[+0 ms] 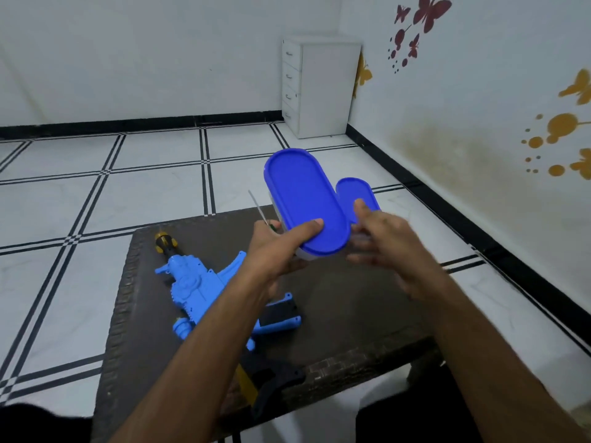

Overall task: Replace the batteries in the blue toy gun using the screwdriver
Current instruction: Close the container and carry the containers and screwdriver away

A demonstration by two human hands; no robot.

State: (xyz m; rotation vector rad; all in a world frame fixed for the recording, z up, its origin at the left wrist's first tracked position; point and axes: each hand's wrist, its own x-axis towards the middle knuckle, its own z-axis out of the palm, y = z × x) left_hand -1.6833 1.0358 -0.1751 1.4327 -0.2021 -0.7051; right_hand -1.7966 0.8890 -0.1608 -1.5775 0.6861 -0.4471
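The blue toy gun [192, 289] lies on the dark brown low table [351, 302], its yellow-black muzzle toward the far left corner and my left forearm across its rear. My left hand [275, 247] holds a long oval container with a blue lid [303, 196] lifted above the table, thumb on the lid. A screwdriver [259, 210] with a thin metal shaft and green handle pokes up from behind that hand. My right hand [383, 238] hovers blurred at the container's right end, fingers spread. Behind it sits a smaller container with a blue lid [356, 193].
A white drawer cabinet [319, 87] stands in the far corner. White floor tiles with black lines surround the table. The wall with butterfly stickers runs along the right. A black and yellow part [259, 378] of the toy lies near the table's front edge.
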